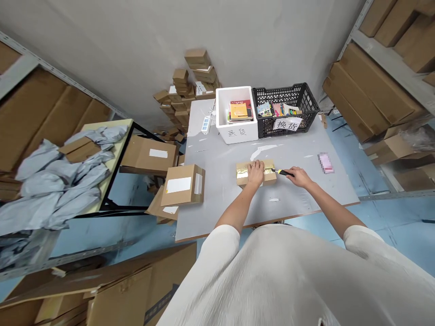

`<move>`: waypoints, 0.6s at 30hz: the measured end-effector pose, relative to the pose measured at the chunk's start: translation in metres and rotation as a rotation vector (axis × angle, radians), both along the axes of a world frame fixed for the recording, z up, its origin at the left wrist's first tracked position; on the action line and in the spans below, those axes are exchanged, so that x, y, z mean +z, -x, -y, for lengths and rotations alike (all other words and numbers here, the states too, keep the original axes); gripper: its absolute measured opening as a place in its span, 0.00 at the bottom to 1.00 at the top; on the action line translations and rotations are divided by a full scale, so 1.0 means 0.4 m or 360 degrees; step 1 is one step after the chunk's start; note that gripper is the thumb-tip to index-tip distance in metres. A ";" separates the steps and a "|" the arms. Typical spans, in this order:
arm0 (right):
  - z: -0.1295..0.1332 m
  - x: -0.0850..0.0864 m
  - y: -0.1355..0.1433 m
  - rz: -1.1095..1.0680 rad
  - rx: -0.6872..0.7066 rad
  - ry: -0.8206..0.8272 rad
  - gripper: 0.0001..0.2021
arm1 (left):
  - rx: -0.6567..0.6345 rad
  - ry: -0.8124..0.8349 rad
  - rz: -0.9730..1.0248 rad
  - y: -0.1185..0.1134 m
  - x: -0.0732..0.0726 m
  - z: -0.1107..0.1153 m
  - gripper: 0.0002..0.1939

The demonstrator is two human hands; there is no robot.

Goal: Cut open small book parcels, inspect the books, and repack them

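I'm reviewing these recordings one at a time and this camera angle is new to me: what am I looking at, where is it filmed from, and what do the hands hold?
There is one picture, from a camera worn on a person's head, looking down over their white top at a grey table. There is no machine, only two bare hands. The left hand presses down on a small taped cardboard box. The right hand holds a yellow-and-black utility knife, its tip at the box's edge. At the far end of the table stand a white foam box with books and a black crate. A larger labelled carton lies at the table's left edge.
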State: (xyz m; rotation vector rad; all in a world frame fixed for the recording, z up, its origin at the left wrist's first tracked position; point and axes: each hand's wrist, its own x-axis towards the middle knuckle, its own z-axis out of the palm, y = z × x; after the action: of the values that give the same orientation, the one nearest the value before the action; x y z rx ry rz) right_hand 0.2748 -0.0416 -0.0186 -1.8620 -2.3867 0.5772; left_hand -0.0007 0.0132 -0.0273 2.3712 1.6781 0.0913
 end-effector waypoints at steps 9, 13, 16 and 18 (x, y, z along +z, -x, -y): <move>0.003 -0.030 0.021 -0.0059 -0.0080 -0.0034 0.24 | 0.0008 0.0027 0.0000 0.004 -0.007 0.007 0.30; 0.008 -0.035 -0.011 -0.0081 -0.0055 -0.0112 0.25 | 0.0025 0.0072 0.0052 0.007 -0.001 0.014 0.31; 0.008 -0.033 -0.029 -0.0060 -0.0050 -0.0156 0.25 | 0.0017 0.0072 0.0059 0.007 0.005 0.017 0.31; 0.007 -0.037 -0.027 -0.0058 -0.0055 -0.0166 0.25 | 0.0021 0.0077 0.0040 0.007 0.005 0.018 0.30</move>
State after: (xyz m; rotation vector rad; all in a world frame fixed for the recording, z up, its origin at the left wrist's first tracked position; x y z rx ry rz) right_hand 0.2856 -0.0446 -0.0332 -1.8295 -2.3097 0.4700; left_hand -0.0036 0.0060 -0.0253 2.3144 1.6658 0.0817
